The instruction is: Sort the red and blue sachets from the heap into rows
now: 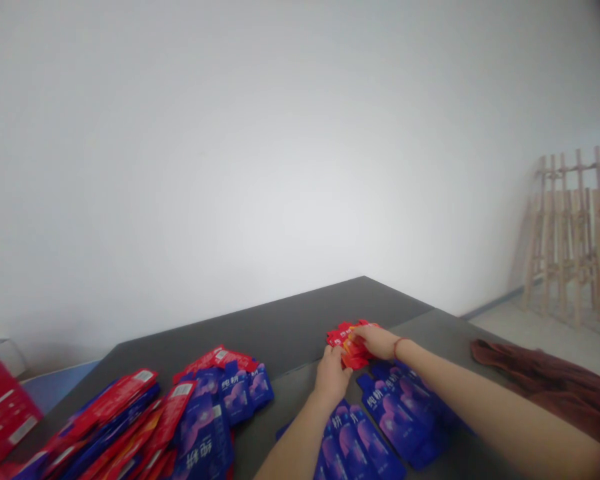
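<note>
My left hand (331, 377) and my right hand (375, 340) both hold a small stack of red packets (344, 343) lying on the dark grey table (280, 327). The left grips the stack's near left edge, the right rests on its right side and top. A red string circles my right wrist. Blue packets (395, 413) lie under and beside my forearms, close to me.
A big heap of red and blue packets (145, 420) covers the table's left side. A red box (3, 407) stands at the far left. A dark red cloth (550, 380) lies at the right. Wooden frames (575, 233) lean on the wall.
</note>
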Available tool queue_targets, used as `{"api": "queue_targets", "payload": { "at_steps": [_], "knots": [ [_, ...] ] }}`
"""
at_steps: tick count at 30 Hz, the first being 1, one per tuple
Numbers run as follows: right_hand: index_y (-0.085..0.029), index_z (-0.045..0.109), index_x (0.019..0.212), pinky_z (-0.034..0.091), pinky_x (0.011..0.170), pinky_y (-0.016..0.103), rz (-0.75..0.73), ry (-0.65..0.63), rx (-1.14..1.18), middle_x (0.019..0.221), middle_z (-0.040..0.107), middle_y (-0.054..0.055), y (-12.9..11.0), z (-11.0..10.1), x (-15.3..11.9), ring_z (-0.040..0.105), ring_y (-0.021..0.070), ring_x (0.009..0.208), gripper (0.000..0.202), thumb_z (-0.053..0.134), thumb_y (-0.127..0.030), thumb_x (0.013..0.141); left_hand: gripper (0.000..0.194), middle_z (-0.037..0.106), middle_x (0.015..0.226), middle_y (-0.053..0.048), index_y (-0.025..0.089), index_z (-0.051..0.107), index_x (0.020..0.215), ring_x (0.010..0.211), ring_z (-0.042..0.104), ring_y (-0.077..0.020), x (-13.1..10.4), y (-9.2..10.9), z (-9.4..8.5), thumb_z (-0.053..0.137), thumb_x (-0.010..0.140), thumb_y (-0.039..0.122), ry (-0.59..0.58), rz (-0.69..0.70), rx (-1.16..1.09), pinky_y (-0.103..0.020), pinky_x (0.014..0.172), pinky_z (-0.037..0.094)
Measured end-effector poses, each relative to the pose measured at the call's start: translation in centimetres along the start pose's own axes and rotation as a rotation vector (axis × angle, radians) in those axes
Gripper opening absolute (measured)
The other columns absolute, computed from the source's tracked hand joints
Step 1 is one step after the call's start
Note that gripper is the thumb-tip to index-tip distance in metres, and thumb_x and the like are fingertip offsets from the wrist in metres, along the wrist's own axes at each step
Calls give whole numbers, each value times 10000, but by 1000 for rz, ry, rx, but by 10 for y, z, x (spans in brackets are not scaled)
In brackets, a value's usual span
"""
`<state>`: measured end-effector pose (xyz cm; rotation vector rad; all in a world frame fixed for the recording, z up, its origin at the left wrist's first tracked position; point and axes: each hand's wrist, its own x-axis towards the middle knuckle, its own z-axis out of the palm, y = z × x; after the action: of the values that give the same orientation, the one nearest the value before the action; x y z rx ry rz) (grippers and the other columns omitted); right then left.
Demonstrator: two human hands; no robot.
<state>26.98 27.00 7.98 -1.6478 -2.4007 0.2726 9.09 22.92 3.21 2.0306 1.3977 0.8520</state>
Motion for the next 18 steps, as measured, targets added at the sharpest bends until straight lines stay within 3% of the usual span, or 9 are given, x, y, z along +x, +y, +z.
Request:
{"api": "queue_targets", "payload": {
  "at_steps": [5,9,12,16,18],
  "knots": [
    [-171,675,1017,413,823,272,-90,-30,20,982,695,79,-1,-2,3,612,192,906,330,493,-88,754,246,604,1024,-57,183,557,948,919,580,-188,6,-2,5,598,723,92,50,-12,72,-275,817,418],
    [-187,634,1172,362,964,329,-165,-20,19,1201,621,110,-1,1,2,543,227,1101,384,543,-241,803,200,610,991,-42,186,547,896,877,581,-170,9,-3,9,621,723,119,39,-1,120,-255,778,425],
    [-202,623,1204,357,993,353,-186,-16,19,1266,583,111,2,1,-1,521,232,1146,401,531,-315,830,211,606,1009,-31,185,558,916,854,589,-146,4,-1,3,624,724,126,1,9,172,-231,761,438],
    [-166,627,1193,346,1019,395,-217,32,10,1292,556,143,-6,-1,-7,493,261,1185,403,499,-346,855,237,609,1053,-14,210,586,999,839,610,-122,-27,-5,-38,549,779,131,-23,1,309,-217,769,451],
    [-146,611,1213,327,1037,412,-250,64,14,1314,536,156,-25,1,-11,464,271,1219,411,463,-325,874,250,616,1092,-35,212,612,1013,1009,588,-180,-53,-13,-71,543,781,148,13,-36,432,-273,893,422]
  ]
}}
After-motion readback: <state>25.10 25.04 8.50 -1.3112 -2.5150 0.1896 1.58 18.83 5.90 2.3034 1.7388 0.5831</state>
